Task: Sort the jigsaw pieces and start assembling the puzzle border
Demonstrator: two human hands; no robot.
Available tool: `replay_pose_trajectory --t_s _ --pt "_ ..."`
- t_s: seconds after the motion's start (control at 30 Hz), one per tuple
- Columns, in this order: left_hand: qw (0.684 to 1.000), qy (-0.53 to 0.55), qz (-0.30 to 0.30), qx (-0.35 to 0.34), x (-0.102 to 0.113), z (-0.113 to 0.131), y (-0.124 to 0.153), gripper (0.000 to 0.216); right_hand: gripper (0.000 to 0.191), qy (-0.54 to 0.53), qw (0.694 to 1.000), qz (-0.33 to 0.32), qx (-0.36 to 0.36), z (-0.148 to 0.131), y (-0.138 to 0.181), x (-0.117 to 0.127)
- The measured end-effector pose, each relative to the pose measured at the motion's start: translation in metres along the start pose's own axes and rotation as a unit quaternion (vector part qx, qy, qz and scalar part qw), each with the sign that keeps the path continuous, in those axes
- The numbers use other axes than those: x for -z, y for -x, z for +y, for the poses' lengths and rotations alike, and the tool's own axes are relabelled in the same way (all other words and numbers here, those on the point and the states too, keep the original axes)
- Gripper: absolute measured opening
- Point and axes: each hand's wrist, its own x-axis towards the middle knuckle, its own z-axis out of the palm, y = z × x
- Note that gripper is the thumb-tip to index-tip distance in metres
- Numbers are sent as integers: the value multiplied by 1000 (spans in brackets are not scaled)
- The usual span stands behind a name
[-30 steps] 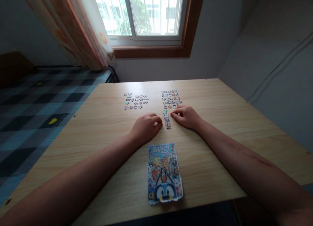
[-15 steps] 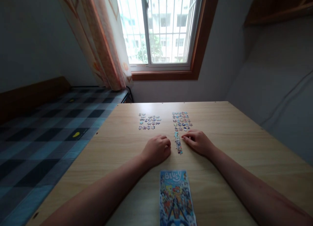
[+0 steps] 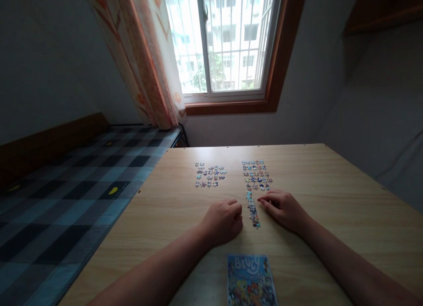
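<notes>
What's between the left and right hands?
A narrow strip of puzzle pieces, lying on the table; the head view shows it apart from both left hand and right hand.

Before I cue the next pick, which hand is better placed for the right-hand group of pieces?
Probably the right hand: it lies just short of that group of pieces, while the left hand is curled farther away, left of the narrow strip.
</notes>
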Motion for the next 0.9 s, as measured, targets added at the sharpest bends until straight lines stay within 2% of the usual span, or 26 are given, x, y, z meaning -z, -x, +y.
replay_pose_trajectory --t_s 0.1,0.2,0.3,0.4,0.47,0.57,0.7,0.9 --pt "999 -30 -11 32 4 -2 -2 12 25 -2 1000 -3 -5 1 0 0" --pt "986 -101 -5 129 14 -7 -3 10 25 -7 1000 -5 -12 2 0 -1" --pt "954 -178 -36 238 31 -18 -3 14 25 -11 1000 -6 -15 2 0 -1" --pt "924 -216 -74 306 46 -34 -4 21 25 -13 1000 -6 -12 1 -1 -1" --pt "906 -234 -78 344 52 -45 -3 25 24 -11 1000 -2 -10 1 -1 -1" --pt "895 -241 -67 370 53 -61 -3 33 24 -7 1000 4 -3 1 -2 -1" --pt "908 -231 -39 347 48 -76 -1 32 23 -5 1000 15 4 2 -3 -1" --pt "912 -219 -56 343 55 -77 -2 28 23 -7 999 30 10 3 -4 0"
